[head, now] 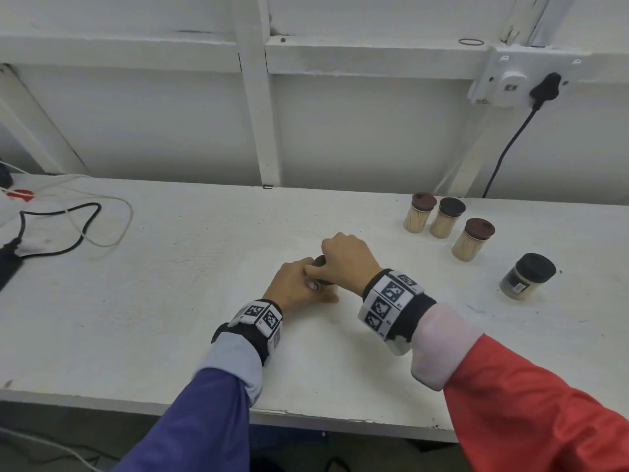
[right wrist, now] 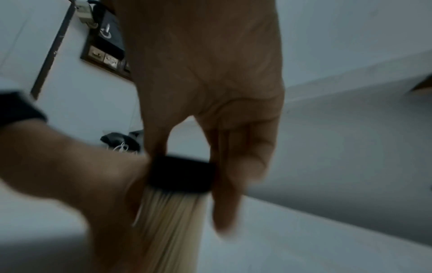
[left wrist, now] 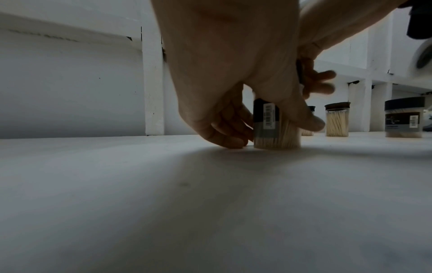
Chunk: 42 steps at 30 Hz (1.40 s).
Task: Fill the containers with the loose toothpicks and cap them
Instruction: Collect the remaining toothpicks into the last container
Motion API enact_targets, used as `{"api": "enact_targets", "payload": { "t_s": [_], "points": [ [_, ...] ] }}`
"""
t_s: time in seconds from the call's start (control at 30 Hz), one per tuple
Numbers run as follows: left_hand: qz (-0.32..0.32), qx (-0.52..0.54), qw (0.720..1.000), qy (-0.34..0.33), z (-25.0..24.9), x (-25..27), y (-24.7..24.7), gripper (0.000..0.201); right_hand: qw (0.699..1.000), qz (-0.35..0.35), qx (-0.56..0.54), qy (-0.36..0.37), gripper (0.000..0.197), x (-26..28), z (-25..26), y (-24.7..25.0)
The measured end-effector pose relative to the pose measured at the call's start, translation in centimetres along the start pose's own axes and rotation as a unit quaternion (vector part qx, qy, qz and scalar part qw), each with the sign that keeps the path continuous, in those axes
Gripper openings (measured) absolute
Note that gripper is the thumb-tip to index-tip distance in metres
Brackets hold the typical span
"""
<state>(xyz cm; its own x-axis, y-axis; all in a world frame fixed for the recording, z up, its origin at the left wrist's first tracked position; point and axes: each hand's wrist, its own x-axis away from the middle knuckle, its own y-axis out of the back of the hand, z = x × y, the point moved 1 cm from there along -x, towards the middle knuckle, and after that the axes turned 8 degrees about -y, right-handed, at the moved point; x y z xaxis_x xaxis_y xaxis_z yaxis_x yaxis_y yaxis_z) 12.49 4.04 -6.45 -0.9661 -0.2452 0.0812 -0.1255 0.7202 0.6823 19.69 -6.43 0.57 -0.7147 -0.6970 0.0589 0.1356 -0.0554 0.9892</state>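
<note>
While both hands grip one container [left wrist: 275, 127], four capped containers [head: 474, 240] stand apart.

A plain work room, long white painted bench [head: 170, 301], bare white wall panels [head: 136, 124], a wall socket [head: 510, 83] with a black plug, loose cables [head: 68, 226] lying about

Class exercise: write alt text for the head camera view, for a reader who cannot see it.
Two hands meet over a toothpick container on a white table: the left hand grips its body while the right hand holds its dark cap. Four capped, toothpick-filled containers stand to the right.
</note>
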Motion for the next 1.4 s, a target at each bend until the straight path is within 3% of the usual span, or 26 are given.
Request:
{"api": "enact_targets", "payload": {
  "t_s": [0.1,0.23,0.27,0.33,0.43,0.53,0.6,0.7,0.93,1.07,1.2,1.4],
  "points": [
    [0.001,0.001,1.0,-0.003,0.3,-0.1,-0.1,0.056,0.999,0.015,0.044,-0.008,0.05,0.1,-0.4,0.5],
    [-0.001,0.019,1.0,0.012,0.8,-0.4,0.0,0.056,0.977,0.177,-0.07,0.094,0.051,0.0,-1.6,2.0],
    [-0.001,0.015,1.0,0.011,0.7,-0.4,0.0,0.053,0.974,0.176,-0.089,0.113,0.043,0.0,-1.6,2.0],
    [-0.002,0.013,1.0,0.005,0.8,-0.5,-0.2,0.057,0.985,0.102,-0.093,0.104,0.028,0.1,-1.3,1.5],
    [-0.007,0.015,1.0,-0.006,0.8,-0.3,-0.3,0.065,0.999,-0.001,-0.029,0.015,0.046,0.5,-0.5,0.4],
    [-0.016,0.036,0.999,-0.015,0.9,-0.1,-0.2,0.052,0.998,-0.012,0.059,-0.034,0.057,0.7,-0.4,0.5],
    [-0.021,0.036,0.999,-0.015,1.0,-0.1,-0.2,0.053,0.998,0.061,0.01,-0.003,0.053,0.4,-1.1,1.0],
    [-0.012,0.023,1.0,-0.008,0.9,-0.2,-0.1,0.045,0.966,0.196,-0.131,0.106,0.042,0.4,-1.8,1.7],
    [-0.014,-0.005,1.0,-0.004,0.8,-0.3,-0.1,0.046,0.986,0.058,-0.115,0.107,0.022,0.8,-0.4,0.2],
    [-0.015,-0.015,1.0,-0.004,0.7,-0.3,-0.1,0.046,0.986,0.043,-0.127,0.098,0.025,1.0,-0.4,-0.3],
    [-0.015,-0.02,1.0,-0.004,0.5,-0.1,0.0,0.046,0.983,0.042,-0.152,0.095,0.042,1.6,-1.0,-0.9],
    [-0.024,-0.003,0.999,-0.048,0.0,0.5,0.0,0.042,0.977,0.043,-0.182,0.104,0.038,2.6,-2.4,-1.8]
  ]
}}
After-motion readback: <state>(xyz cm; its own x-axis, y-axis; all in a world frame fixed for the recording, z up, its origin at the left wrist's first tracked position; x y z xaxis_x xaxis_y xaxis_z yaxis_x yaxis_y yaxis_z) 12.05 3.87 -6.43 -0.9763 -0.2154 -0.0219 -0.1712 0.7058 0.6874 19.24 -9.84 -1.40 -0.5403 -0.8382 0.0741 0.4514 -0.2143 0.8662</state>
